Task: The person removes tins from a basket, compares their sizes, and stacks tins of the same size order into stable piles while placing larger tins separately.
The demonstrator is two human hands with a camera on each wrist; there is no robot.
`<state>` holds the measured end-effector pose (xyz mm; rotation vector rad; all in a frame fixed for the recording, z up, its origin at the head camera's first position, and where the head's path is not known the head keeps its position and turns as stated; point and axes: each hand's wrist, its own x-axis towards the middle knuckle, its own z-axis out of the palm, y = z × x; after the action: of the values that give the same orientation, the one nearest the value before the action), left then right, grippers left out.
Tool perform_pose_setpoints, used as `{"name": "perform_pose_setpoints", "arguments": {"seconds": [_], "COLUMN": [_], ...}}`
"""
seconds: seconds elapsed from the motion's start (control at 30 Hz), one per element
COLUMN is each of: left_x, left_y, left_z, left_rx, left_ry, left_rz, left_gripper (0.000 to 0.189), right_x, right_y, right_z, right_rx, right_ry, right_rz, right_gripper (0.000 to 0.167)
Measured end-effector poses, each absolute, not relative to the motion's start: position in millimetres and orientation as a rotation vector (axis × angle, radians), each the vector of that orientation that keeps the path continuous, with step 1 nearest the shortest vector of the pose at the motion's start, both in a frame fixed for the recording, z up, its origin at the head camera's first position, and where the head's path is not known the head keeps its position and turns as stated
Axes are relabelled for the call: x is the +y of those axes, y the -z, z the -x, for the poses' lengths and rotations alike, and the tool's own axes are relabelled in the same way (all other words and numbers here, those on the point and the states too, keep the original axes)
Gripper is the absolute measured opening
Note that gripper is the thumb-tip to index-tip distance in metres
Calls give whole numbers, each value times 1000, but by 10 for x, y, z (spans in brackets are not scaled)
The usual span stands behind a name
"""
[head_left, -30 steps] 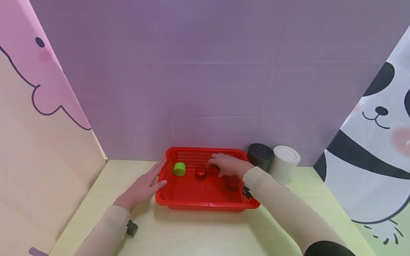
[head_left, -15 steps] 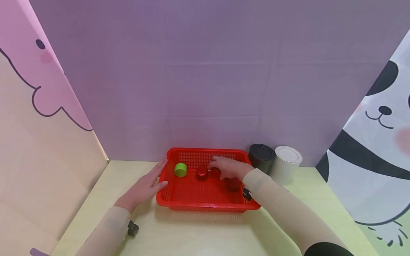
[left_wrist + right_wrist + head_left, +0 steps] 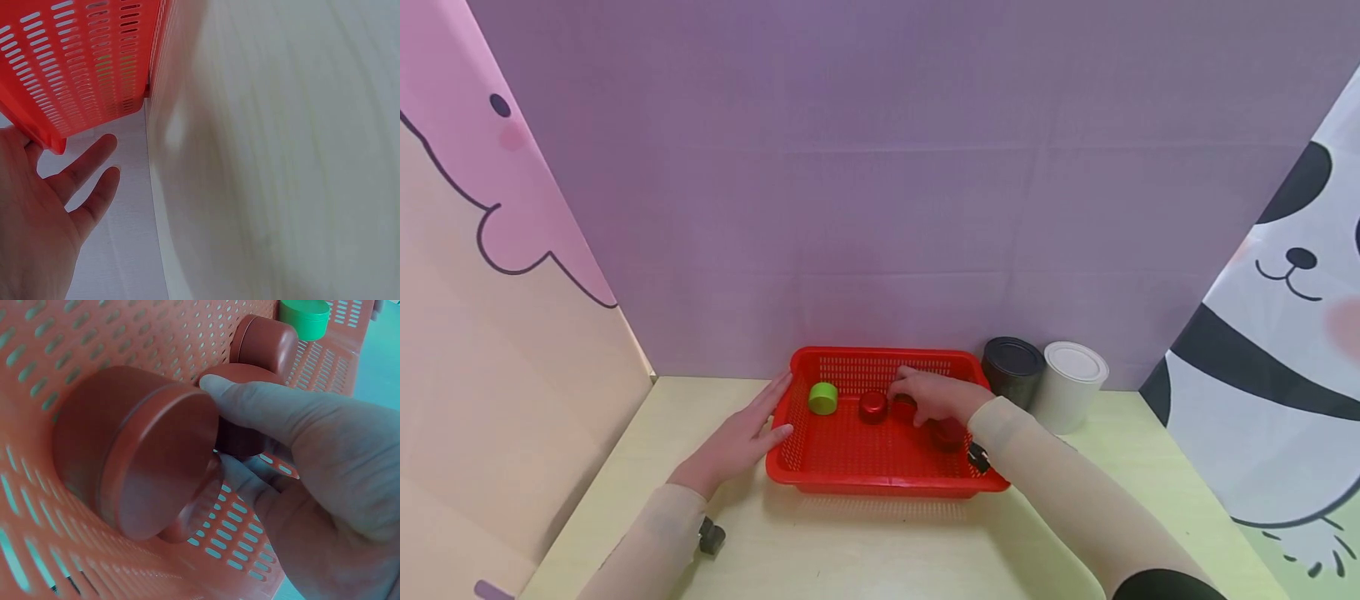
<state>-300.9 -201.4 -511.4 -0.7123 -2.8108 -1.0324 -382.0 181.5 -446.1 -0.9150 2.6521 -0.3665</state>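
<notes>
My left hand (image 3: 737, 435) rests against the left rim of a red plastic basket (image 3: 887, 482), with its fingers extended. In the left wrist view its other fingers stand clear of the slotted basket wall (image 3: 81, 69). Inside the basket, my right hand (image 3: 940, 395) pinches a small round red tin (image 3: 902, 408) between thumb and fingers. In the right wrist view the thumb lies on that tin's upper edge and a finger reaches below it. Another red tin (image 3: 872, 407) and a lime-green one (image 3: 823, 398) stand to its left. A larger-looking red tin (image 3: 134, 450) is close to the wrist camera.
Behind the basket's right end stand a black lidded can (image 3: 1013, 367) and a white lidded can (image 3: 1070, 387). A purple cloth wall (image 3: 887, 192) rises behind the pale wooden table (image 3: 850, 558). Printed panels flank both sides.
My right hand has come slightly lower and nearer over the red tin. The left hand keeps its place at the basket rim. The head view has shifted a little.
</notes>
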Motion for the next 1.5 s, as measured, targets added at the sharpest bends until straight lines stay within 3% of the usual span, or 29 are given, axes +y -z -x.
{"name": "perform_pose_setpoints", "arguments": {"seconds": [1.27, 1.5], "left_x": [-1993, -1993], "left_y": [5048, 5044], "left_z": [2974, 2972], "left_rx": [-2832, -2838], "left_ry": [1024, 1020], "left_rz": [714, 708], "left_gripper": [90, 90], "right_x": [1992, 2154], "right_y": [4072, 4007], "right_z": [3757, 3682], "right_rx": [2723, 2730], "right_ry": [641, 806], "right_rz": [919, 883], "right_gripper": [63, 50]}}
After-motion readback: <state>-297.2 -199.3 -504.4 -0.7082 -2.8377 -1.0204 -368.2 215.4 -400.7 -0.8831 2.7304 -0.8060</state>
